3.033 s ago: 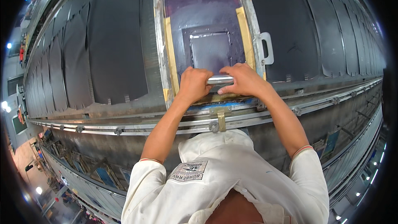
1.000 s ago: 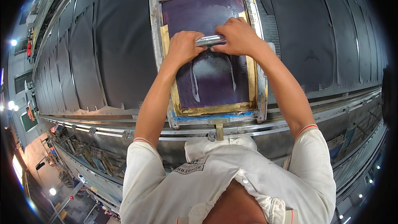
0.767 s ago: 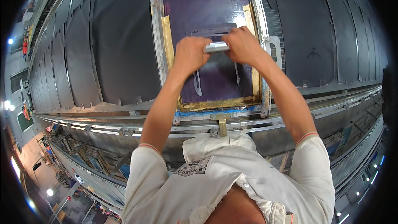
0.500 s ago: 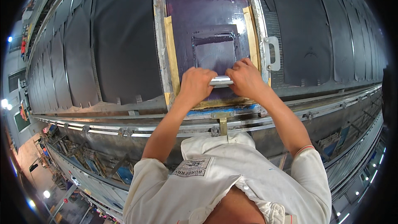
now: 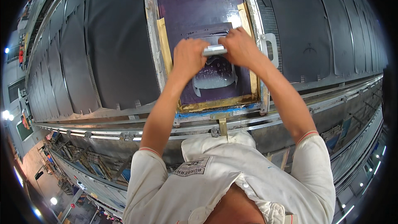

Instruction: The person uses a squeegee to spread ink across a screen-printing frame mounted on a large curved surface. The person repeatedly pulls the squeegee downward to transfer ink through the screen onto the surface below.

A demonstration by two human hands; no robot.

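Your left hand (image 5: 188,58) and right hand (image 5: 239,47) both grip the squeegee (image 5: 214,50) — a short bar with a pale metal handle showing between your fists. Fingers on each hand are curled tight around its ends, pressed together rather than spread. The squeegee sits across the middle of the screen-printing frame (image 5: 152,37), on the dark purple mesh (image 5: 199,8), its blade hidden under your hands. Just below the squeegee on the mesh lies a pale, smeared patch of ink (image 5: 215,79). Yellow tape strips (image 5: 163,45) run along the inner left and right edges of the frame, and a blue strip marks its near edge. The frame rests on a long table covered with dark fabric panels (image 5: 103,49), which extend to both sides of it — a metal rail (image 5: 103,130) runs along the table edge nearest you, below the frame.
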